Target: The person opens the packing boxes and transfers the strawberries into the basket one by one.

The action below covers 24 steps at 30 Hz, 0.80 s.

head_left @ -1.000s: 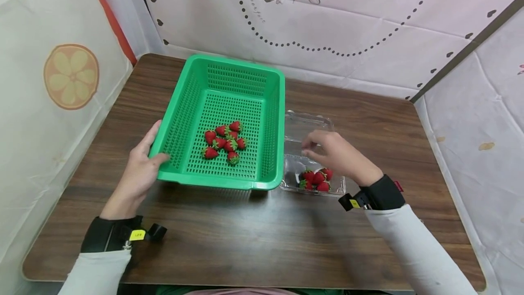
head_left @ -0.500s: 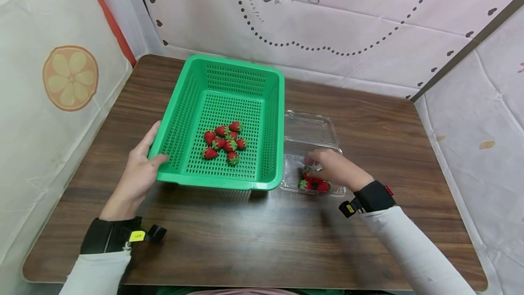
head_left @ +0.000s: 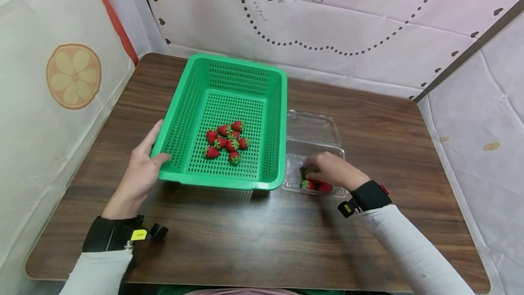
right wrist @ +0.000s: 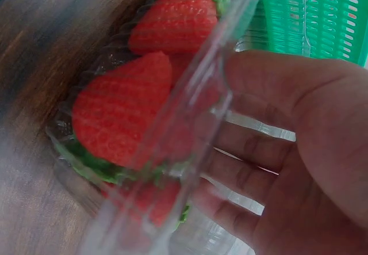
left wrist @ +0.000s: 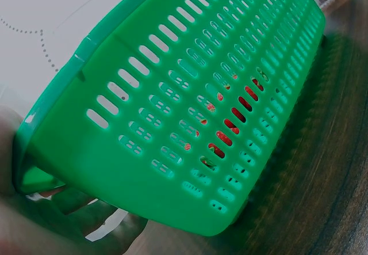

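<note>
My left hand (head_left: pixel 140 171) grips the near left corner of a green perforated basket (head_left: pixel 217 181), thumb over the rim and fingers under it. Several red strawberries (head_left: pixel 232 144) with green leaves lie on the basket's floor. On its right an open clear plastic box (head_left: pixel 292 174) holds more strawberries (head_left: pixel 325 188). My right hand (head_left: pixel 333 170) reaches down into this box, fingers and thumb curled round a strawberry, partly hidden by the hand. In the right wrist view, large strawberries (right wrist: pixel 123 114) show through the box wall beside the fingers (right wrist: pixel 241 171).
The box's clear lid (head_left: pixel 313 129) lies folded back behind it. All stand on a dark wooden table (head_left: pixel 229 240). A printed white cloth (head_left: pixel 360 22) hangs behind the table, with a plain-looking cloth (head_left: pixel 475 104) at the right side.
My right hand has come down from above the box to in among its strawberries, closing its fingers there. The left hand and the basket stay in place.
</note>
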Each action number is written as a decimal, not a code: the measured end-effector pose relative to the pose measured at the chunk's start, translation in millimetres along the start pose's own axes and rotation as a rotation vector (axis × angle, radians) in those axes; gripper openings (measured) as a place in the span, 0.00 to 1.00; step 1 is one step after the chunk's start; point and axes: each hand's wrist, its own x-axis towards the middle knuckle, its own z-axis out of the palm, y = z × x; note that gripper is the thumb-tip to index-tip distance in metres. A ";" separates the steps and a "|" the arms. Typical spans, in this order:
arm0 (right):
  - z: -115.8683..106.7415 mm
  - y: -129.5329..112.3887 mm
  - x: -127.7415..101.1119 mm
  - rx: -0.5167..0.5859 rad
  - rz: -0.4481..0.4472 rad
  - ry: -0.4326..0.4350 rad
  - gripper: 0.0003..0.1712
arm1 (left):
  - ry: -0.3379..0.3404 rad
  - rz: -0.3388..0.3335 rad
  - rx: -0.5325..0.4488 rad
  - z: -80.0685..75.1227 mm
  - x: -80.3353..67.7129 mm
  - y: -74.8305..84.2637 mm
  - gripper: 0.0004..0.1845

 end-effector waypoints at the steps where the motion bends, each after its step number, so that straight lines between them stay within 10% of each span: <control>1: 0.1 0.1 0.3 0.001 0.001 -0.003 0.14 | -0.002 0.003 -0.001 0.1 0.0 -0.1 0.43; 24: -36.1 -21.2 -9.1 -0.010 -0.054 0.142 0.12 | -0.004 0.006 -0.019 0.6 -1.3 -0.4 0.42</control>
